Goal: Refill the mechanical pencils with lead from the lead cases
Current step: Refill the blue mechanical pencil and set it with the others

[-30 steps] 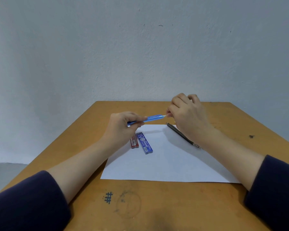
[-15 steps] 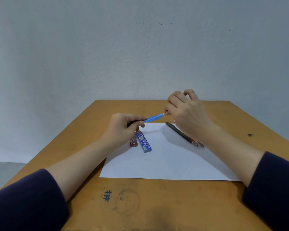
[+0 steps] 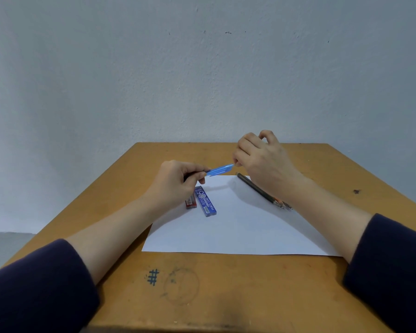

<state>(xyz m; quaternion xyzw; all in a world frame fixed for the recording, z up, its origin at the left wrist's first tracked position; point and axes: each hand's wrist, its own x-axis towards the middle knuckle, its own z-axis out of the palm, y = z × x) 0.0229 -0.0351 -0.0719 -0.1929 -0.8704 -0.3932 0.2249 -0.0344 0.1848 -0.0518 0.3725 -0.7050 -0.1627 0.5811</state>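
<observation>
My left hand grips the dark lower end of a blue mechanical pencil, which is held off the table and slants up to the right. My right hand pinches the pencil's upper end with thumb and forefinger; what sits between those fingertips is hidden. A blue lead case marked 0.5 lies on the white paper sheet, and a red lead case lies just left of it, partly under my left hand. A dark pencil lies on the sheet, running under my right wrist.
The wooden table has a pen-drawn hash mark and a faint circle near its front edge. A dark spot marks the right side. A grey wall rises behind the far edge. Dark sleeves cover both forearms.
The blue pencil's right end has tilted upward. My right hand has lifted slightly and its outer fingers have spread, still pinching the pencil's end. The left hand stays in place.
</observation>
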